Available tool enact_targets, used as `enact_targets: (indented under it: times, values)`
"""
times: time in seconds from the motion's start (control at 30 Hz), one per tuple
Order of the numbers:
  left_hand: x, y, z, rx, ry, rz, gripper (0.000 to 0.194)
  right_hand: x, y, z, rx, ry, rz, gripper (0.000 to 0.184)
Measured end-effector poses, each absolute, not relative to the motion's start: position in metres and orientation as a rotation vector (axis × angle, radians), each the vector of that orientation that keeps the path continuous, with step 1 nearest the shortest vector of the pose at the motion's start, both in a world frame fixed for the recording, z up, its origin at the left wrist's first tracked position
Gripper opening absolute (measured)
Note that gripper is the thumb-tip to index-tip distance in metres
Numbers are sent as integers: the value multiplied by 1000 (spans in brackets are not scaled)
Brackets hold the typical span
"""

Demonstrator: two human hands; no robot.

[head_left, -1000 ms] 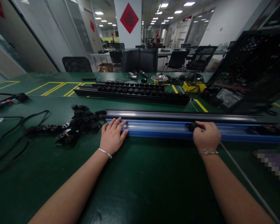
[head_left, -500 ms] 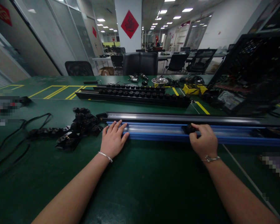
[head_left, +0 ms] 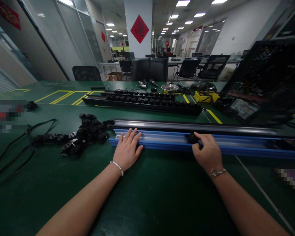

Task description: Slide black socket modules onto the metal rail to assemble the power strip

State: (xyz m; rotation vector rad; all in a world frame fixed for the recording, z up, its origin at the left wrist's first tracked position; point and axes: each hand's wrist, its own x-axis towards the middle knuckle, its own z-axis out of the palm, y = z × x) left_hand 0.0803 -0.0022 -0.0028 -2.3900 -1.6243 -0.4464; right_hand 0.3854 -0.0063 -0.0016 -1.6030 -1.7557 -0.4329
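Observation:
A long blue channel rail (head_left: 167, 145) lies crosswise on the green table in front of me. My left hand (head_left: 127, 147) rests over its left part, fingers spread and palm down. Farther right, my right hand (head_left: 207, 152) pinches a small black block (head_left: 191, 138) that sits in the rail's channel, between thumb and forefinger. More black parts (head_left: 286, 144) are in the channel near its right end. Just behind runs a second rail, black with a shiny grey channel (head_left: 162, 124).
To the left lies a pile of black parts (head_left: 88, 131) with a black strap (head_left: 31, 134). Black rails filled with black parts (head_left: 142, 104) stand farther back. Behind them are a metal bowl (head_left: 169, 88) and a yellow tray (head_left: 206, 97). A dark open-framed case (head_left: 258, 82) rises at right.
My right hand has moved left along the blue rail with the black block. My left hand has shifted a little to the right, still flat on the rail.

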Motion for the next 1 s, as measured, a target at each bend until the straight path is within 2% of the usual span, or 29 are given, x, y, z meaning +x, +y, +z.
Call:
enact_targets:
  times: [0.13,0.23,0.5,0.77,1.0]
  values:
    - [104,-12,-1,-2477,-1524,-360,54,384,-7,-1,-1605,-1760,-428,37]
    - [126,-15,1,-2440,-1600,-338,65,383,-7,-2,-1598,-1775,-417,38]
    - [202,-5,1,-2545,-1539,-436,74,376,-9,-4,-1557,-1844,-379,48]
    - [213,-7,0,-2629,-1375,-440,63,372,-9,-8,-1523,-1877,-330,54]
    - [211,-7,1,-2650,-1369,-417,65,368,-10,-9,-1508,-1920,-247,61]
